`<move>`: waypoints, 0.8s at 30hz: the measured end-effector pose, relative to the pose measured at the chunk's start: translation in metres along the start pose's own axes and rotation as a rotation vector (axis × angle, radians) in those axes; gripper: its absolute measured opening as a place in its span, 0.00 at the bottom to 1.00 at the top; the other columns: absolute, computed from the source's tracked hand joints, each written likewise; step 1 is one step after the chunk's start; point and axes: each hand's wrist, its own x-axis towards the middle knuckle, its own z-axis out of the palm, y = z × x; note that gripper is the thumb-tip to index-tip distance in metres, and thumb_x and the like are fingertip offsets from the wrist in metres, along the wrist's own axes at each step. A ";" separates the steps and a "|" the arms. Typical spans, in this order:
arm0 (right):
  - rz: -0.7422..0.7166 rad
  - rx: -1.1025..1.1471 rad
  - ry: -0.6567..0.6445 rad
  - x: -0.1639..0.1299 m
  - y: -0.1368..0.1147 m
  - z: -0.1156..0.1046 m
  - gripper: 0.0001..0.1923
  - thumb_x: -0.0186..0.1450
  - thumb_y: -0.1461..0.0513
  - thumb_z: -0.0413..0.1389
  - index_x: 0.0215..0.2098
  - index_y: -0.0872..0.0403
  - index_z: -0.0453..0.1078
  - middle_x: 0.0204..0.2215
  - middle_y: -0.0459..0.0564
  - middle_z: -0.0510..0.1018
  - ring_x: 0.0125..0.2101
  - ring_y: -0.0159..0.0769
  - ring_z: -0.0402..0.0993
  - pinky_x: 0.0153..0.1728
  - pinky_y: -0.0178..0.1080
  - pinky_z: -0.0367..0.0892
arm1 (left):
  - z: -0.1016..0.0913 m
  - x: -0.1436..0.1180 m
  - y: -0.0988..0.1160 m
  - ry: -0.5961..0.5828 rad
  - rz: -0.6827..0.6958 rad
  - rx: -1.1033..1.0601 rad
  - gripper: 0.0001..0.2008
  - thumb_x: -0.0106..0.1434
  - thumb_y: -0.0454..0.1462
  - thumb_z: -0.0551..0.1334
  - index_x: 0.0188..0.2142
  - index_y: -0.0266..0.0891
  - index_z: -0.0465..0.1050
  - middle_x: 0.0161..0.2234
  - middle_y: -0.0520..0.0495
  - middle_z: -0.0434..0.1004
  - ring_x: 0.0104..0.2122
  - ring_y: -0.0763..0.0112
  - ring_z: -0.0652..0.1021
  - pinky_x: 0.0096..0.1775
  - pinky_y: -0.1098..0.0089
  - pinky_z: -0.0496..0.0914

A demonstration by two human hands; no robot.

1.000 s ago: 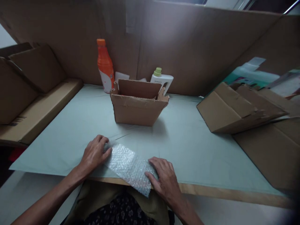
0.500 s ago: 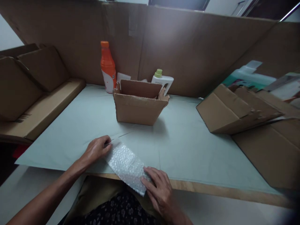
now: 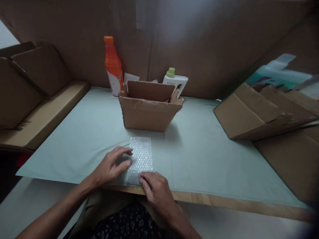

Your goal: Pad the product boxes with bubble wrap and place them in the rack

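A strip of clear bubble wrap [image 3: 141, 154] lies flat on the pale green table cover [image 3: 199, 156], its long side pointing away from me toward an open cardboard box [image 3: 149, 108]. My left hand [image 3: 112, 166] rests on the strip's left edge with fingers spread. My right hand [image 3: 156, 189] presses its near end at the table's front edge.
An orange bottle [image 3: 113, 66] and a white bottle with a green cap [image 3: 175, 81] stand behind the box against a cardboard wall. Flattened cardboard boxes [image 3: 261, 111] lie at the right, more cardboard [image 3: 30, 99] at the left.
The bubble wrap has been turned from a diagonal lie to pointing straight away from me. Both hands moved closer together at its near end.
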 end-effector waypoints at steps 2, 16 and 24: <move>0.083 0.057 -0.099 0.014 0.002 -0.004 0.08 0.69 0.66 0.55 0.38 0.50 0.76 0.32 0.44 0.83 0.32 0.35 0.80 0.34 0.36 0.70 | 0.006 -0.030 0.005 0.006 -0.090 -0.085 0.21 0.66 0.43 0.60 0.59 0.44 0.68 0.45 0.44 0.80 0.45 0.61 0.79 0.49 0.58 0.74; -0.248 -0.260 0.147 -0.006 0.008 -0.022 0.16 0.66 0.69 0.57 0.51 0.51 0.71 0.47 0.55 0.80 0.48 0.46 0.74 0.47 0.51 0.67 | 0.049 -0.041 0.003 0.242 -0.144 0.207 0.20 0.67 0.36 0.56 0.58 0.42 0.69 0.34 0.48 0.81 0.33 0.65 0.80 0.38 0.65 0.73; -0.265 -0.201 -0.058 0.013 0.018 -0.014 0.14 0.69 0.70 0.52 0.49 0.51 0.72 0.43 0.51 0.83 0.44 0.42 0.77 0.45 0.48 0.69 | 0.039 -0.052 0.014 0.217 -0.010 0.189 0.19 0.67 0.38 0.60 0.57 0.40 0.69 0.49 0.39 0.77 0.49 0.58 0.77 0.49 0.59 0.73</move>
